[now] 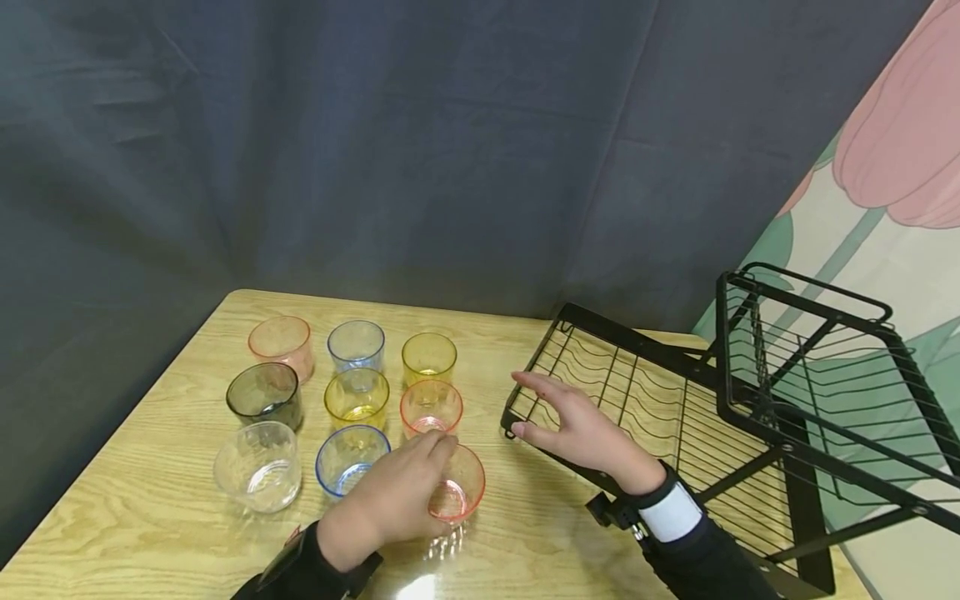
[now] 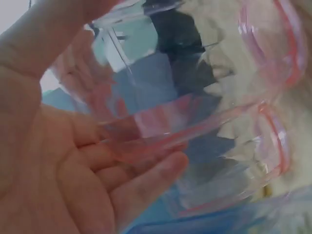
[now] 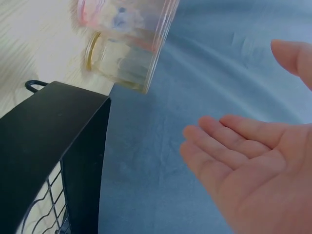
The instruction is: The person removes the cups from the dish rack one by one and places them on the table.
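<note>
My left hand (image 1: pixel 397 492) holds the clear glass with a pink-red rim (image 1: pixel 467 483) at the near right of a group of glasses on the table. In the left wrist view, its fingers (image 2: pixel 146 183) curl along the glass wall. Right behind that glass stands another pink-rimmed glass (image 1: pixel 431 402), and a blue-rimmed glass (image 1: pixel 352 454) is to the left of the hand. My right hand (image 1: pixel 588 429) hovers over the left end of a black wire rack (image 1: pixel 630 333), with thumb and fingers spread and nothing between them.
More glasses stand in rows: yellow (image 1: pixel 357 392), yellow-green (image 1: pixel 429 354), blue (image 1: pixel 356 343), pink (image 1: pixel 281 342), dark grey (image 1: pixel 264 392) and clear (image 1: pixel 258 467). The rack has a raised upper tier (image 1: pixel 840 325) at the right. A dark curtain (image 1: pixel 420 150) hangs behind the table (image 1: pixel 150 492).
</note>
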Demonstrator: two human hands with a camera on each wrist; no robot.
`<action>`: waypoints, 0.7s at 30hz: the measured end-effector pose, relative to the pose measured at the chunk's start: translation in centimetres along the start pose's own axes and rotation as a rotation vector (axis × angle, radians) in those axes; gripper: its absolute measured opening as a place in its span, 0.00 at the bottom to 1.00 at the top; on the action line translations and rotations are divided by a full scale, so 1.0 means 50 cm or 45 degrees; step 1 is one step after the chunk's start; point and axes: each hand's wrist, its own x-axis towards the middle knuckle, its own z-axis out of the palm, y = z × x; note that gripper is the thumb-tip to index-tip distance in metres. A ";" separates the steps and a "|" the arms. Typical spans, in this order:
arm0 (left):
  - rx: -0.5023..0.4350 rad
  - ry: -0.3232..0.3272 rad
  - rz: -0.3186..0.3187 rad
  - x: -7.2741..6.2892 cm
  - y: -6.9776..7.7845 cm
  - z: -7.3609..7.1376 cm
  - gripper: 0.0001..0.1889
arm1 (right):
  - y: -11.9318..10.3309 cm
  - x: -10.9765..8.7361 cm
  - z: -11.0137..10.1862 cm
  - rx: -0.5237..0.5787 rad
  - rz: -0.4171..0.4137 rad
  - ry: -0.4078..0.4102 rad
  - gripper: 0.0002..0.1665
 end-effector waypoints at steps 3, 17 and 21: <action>0.095 0.026 -0.013 0.001 0.000 -0.004 0.46 | 0.009 0.000 0.002 -0.022 0.024 -0.001 0.38; 0.088 -0.035 0.020 0.012 -0.020 -0.056 0.55 | 0.054 0.015 0.001 -0.169 0.164 0.058 0.43; 0.040 -0.048 -0.002 0.042 -0.032 -0.120 0.56 | 0.065 0.033 -0.004 -0.357 0.176 0.093 0.47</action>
